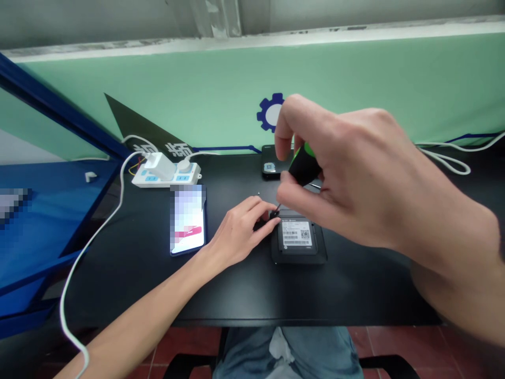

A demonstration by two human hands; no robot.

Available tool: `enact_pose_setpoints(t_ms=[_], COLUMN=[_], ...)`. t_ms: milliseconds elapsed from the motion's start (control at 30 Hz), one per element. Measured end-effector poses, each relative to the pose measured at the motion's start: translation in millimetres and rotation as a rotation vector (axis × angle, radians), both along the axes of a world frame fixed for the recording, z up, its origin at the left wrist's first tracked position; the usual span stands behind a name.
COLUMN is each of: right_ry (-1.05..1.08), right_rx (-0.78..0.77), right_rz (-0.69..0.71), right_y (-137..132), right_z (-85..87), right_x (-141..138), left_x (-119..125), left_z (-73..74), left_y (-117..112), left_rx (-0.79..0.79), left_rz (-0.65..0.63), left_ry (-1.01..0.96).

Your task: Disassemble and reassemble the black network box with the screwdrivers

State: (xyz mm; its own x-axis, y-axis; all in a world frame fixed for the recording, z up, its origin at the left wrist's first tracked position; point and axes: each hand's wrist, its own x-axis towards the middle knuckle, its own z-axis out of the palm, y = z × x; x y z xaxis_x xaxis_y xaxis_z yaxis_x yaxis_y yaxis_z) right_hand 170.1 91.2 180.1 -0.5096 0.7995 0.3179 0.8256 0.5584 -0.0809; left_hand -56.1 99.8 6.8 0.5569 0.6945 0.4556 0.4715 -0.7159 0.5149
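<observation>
A screwdriver (303, 167) with a black and green handle is gripped in my right hand (363, 179), its thin shaft slanting down and left. The tip meets a small black part (273, 213) pinched between the thumb and forefinger of my left hand (242, 229). Just beside these fingers, a flat black device (300, 259) lies on the table with a white printed label facing up. My left fingers are at its upper left corner. What exactly the tip touches is too small to make out.
Behind the device lies another black box (270, 152), partly hidden by my right hand. To the left are a lit phone (188, 221) and a white power strip (165, 176) with a plugged-in charger. White cables (445, 158) run along the green back panel (221, 100).
</observation>
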Motion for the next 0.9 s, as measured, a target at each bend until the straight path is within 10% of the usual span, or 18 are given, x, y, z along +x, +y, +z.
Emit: enact_pose_setpoints(t_ms=[900], right_ry=[0.163], right_rx=[0.042], right_rz=[-0.11], right_y=[-7], right_z=[24.7], right_x=[23], left_x=[3], left_z=[-1.9], left_y=[12], left_rx=[-0.199], left_rz=[0.497], left_ry=[-0.274])
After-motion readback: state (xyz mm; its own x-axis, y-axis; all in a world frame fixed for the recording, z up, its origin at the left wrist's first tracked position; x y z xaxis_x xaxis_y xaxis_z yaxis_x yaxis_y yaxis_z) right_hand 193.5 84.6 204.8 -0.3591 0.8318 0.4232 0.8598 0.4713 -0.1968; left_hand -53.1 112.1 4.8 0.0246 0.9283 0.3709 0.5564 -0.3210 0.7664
